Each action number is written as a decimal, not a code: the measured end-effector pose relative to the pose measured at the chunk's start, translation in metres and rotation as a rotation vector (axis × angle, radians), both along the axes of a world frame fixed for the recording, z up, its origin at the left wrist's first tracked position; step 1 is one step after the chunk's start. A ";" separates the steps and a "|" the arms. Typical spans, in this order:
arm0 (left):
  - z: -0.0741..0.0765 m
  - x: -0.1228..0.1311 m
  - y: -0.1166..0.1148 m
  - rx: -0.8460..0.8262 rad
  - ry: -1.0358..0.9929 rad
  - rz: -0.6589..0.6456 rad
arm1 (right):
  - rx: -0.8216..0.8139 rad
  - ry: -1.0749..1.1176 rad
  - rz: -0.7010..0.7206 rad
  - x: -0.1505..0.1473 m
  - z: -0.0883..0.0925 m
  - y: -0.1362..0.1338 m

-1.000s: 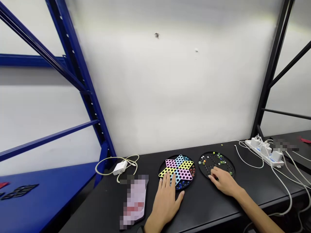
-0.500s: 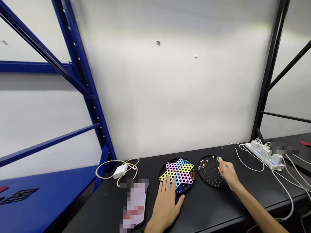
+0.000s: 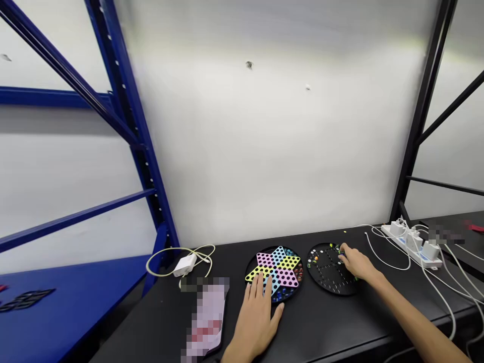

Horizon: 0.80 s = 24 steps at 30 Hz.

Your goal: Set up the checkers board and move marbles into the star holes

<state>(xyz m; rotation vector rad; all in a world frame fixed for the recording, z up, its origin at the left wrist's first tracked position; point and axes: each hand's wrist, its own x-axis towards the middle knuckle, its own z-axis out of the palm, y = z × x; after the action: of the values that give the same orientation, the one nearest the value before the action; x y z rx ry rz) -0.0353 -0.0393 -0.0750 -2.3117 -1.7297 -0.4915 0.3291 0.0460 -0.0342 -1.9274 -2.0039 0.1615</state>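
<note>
Currently, your left hand (image 3: 256,317) lies flat and open on the table's near side, its spread fingers (image 3: 260,288) pressing on a star-shaped perforated overlay (image 3: 278,267) in pink, yellow and pale blue. That overlay sits on a round black tray (image 3: 292,292), with coloured marbles (image 3: 298,272) showing in the gaps between the star's points.

Just to the right, your right hand (image 3: 357,264) reaches over a second round black board (image 3: 333,280), its fingers curled downward. Their fingertips (image 3: 342,252) are among a small cluster of marbles near the board's upper edge. You cannot tell from this view whether they are pinching a marble or only touching. More marbles lie along the board's upper left side.

Keeping your left palm flat should help stop the overlay from sliding. With your right hand, use only your fingertips and lift one marble at a time, because loose marbles could easily roll away.

Both boards rest on a black table (image 3: 227,312). A white power strip (image 3: 410,245) with tangled cables lies to the right, and a white charger (image 3: 185,264) lies to the left. A blurred flat object (image 3: 206,317) lies near your left hand.
</note>
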 end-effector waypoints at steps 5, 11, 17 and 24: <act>0.001 0.000 -0.001 -0.008 0.005 0.003 | -0.048 -0.183 0.035 0.002 -0.012 -0.005; -0.001 -0.001 0.000 0.015 0.015 0.000 | 0.019 0.604 0.023 0.002 -0.002 0.004; 0.001 0.000 0.000 -0.024 0.019 0.013 | -0.069 1.378 -0.015 -0.004 0.018 0.027; 0.004 -0.001 -0.002 -0.040 0.039 0.018 | 0.005 0.207 0.258 -0.057 -0.001 0.027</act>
<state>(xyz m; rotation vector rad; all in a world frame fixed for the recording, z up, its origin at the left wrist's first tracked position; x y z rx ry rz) -0.0364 -0.0411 -0.0707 -2.3153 -1.7564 -0.4095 0.2723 0.0728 -0.0351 -1.5699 -2.0987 0.4030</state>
